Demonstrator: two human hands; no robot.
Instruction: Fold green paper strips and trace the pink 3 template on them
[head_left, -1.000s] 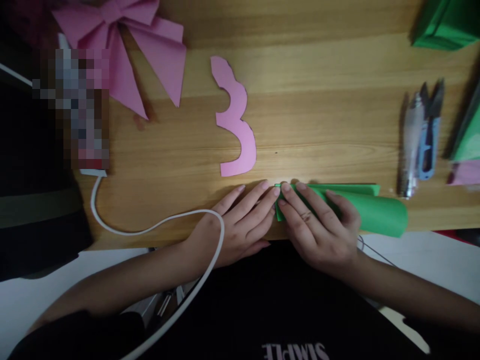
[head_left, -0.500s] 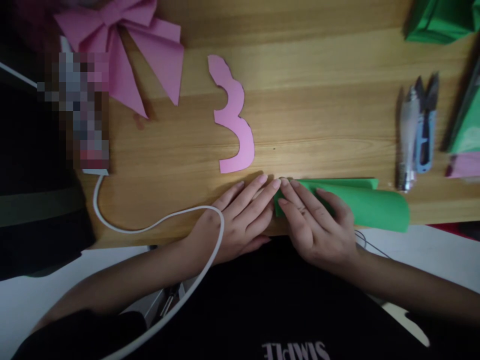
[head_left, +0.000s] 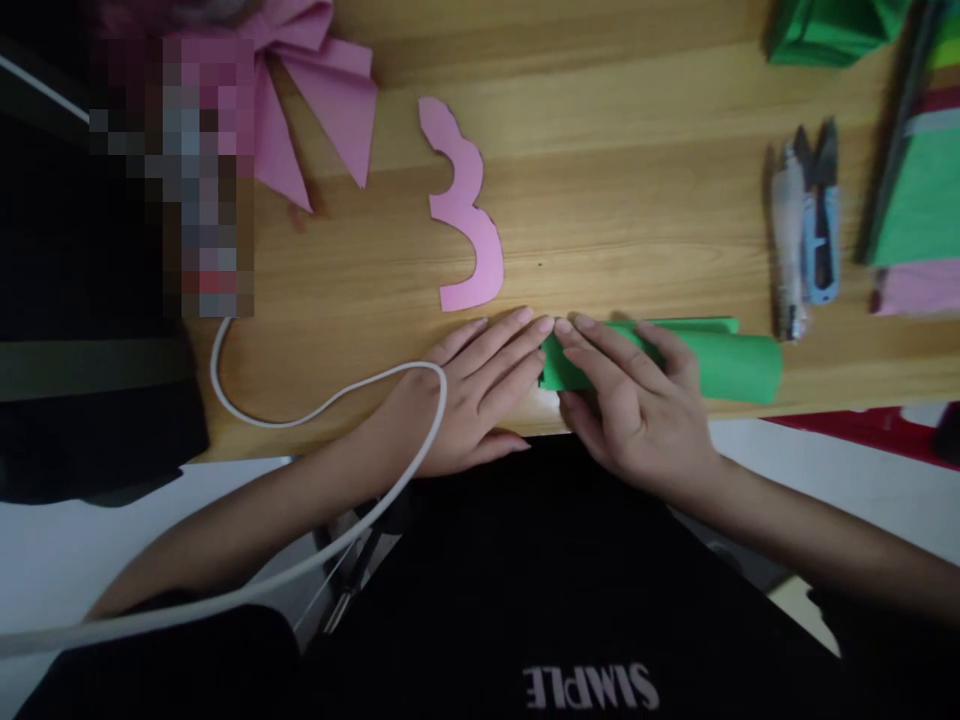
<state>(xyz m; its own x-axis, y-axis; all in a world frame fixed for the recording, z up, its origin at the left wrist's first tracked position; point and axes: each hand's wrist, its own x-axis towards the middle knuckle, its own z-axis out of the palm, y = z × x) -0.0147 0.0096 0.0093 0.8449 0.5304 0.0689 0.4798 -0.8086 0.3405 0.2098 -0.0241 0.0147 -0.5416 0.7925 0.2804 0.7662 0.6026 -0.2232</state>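
Nearest us, our left hand (head_left: 469, 405) lies flat on the counter (head_left: 637, 215), its fingers a little apart and gripping nothing, the tips at the left end of the green paper (head_left: 739, 368). Our right hand (head_left: 649, 410) rests over that same sheet, fingers close together and pressing down on its left part rather than pinching it, with the thumb off at the near edge.

The paper lies along the counter's near side and is doubled over. We judge the fold only partly made: the left end looks flattened under our fingers, while the right end bulges in a soft, round loop with no crease yet. A second layer peeks out along the far edge, so the edges don't look fully lined up there.

Just beyond our left fingers, the pink numeral (head_left: 489, 255), shaped like a 3, looks fully cut out. To the right, the blue-handled snips (head_left: 810, 245) lie unused beside a clear-bodied tool (head_left: 787, 240). Farther off, the pink bow (head_left: 330, 115) appears finished.

As for writing, our black shirt (head_left: 480, 590) reads "SIMPLE", upside down from here. Any lettering on the pixelated object (head_left: 206, 200) is hidden, and we can read none on the coloured packs (head_left: 919, 200).
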